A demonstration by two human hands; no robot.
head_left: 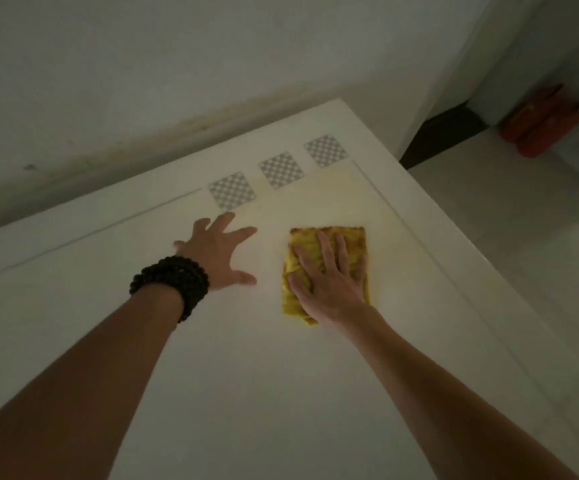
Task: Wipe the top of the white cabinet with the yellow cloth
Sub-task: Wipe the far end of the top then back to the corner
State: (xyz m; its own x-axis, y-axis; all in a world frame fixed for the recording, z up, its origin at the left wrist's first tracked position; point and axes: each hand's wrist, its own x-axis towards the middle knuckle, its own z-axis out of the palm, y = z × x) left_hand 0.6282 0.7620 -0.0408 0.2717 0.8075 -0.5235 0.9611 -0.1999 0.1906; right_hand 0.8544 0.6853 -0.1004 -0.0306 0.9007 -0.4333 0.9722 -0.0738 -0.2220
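The white cabinet top fills most of the head view. A folded yellow cloth lies flat on it, right of centre. My right hand presses down on the cloth with fingers spread and flat, covering its lower half. My left hand rests on the bare cabinet top just left of the cloth, fingers apart and holding nothing. A dark beaded bracelet wraps my left wrist.
Three grey checkered squares sit in a row near the cabinet's far edge. A white wall rises right behind it. The cabinet's right edge drops to a pale floor, where an orange object lies in the corner.
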